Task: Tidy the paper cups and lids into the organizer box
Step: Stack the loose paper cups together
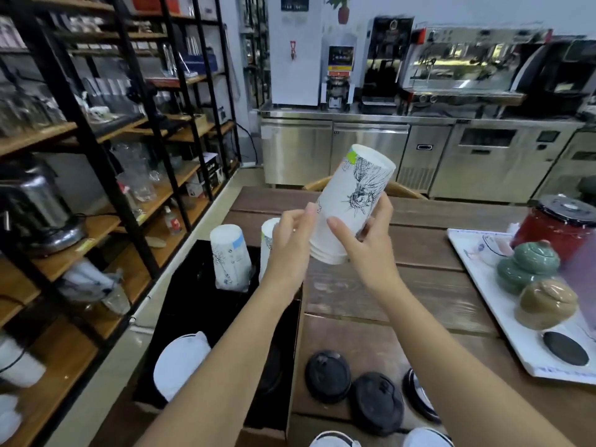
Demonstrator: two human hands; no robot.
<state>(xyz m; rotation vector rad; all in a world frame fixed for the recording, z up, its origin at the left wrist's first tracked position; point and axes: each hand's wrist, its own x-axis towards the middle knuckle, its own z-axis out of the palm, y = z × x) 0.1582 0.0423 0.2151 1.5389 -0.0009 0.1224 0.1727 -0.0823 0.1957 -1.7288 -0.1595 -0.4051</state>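
Cup stack: nested paper cups (pixel 350 201), upside down and tilted, held in the air above the table's (pixel 419 246) left part, near the box.
Right hand: right hand (pixel 364 230) wraps the stack's lower half, fingers closed on it.
Left hand: left hand (pixel 292 235) at the stack's rims, fingertips touching; firm grip or not, cannot tell.
Handling: light, thin-walled, easily crushed; best held low on the wall with gentle pressure.
Box: black organizer box (pixel 200 301) off the table's left edge, two cup stacks (pixel 230 258) standing at its far end, white lids (pixel 180 366) nearer.
Lids: black lids (pixel 327 375) along the table's near edge.
Room: open table between tray (pixel 483 285) and box; the box's middle looks free.
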